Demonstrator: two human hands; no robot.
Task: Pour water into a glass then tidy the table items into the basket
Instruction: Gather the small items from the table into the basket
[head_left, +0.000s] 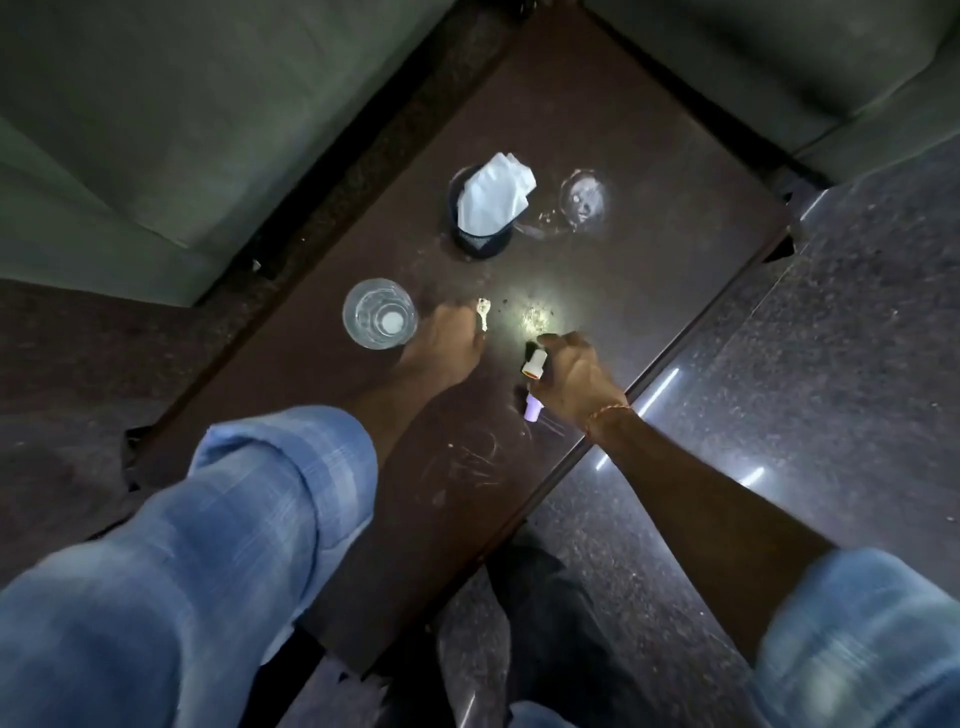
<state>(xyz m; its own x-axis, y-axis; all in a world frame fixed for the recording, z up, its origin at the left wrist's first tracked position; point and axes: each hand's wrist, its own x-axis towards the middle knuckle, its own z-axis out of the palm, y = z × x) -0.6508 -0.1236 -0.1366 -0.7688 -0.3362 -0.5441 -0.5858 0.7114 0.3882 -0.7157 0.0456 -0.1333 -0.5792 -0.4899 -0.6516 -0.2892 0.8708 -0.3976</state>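
Observation:
A clear glass (379, 313) holding water stands on the dark brown table (649, 249) at the left. My left hand (447, 345) reaches beside it and pinches a small silver key (483, 312) lying on the table. My right hand (571, 374) grips two markers, one with an orange-ringed white end (533, 362) and one with a purple cap (532, 410). A dark mesh basket (480, 236) with a crumpled white cloth (493, 195) in it stands farther back.
A clear water bottle (583, 200) stands right of the basket. Grey sofa cushions (182, 130) border the table on the left and at the far right. Polished dark floor (805, 389) runs along the table's right edge. Scratches mark the tabletop near me.

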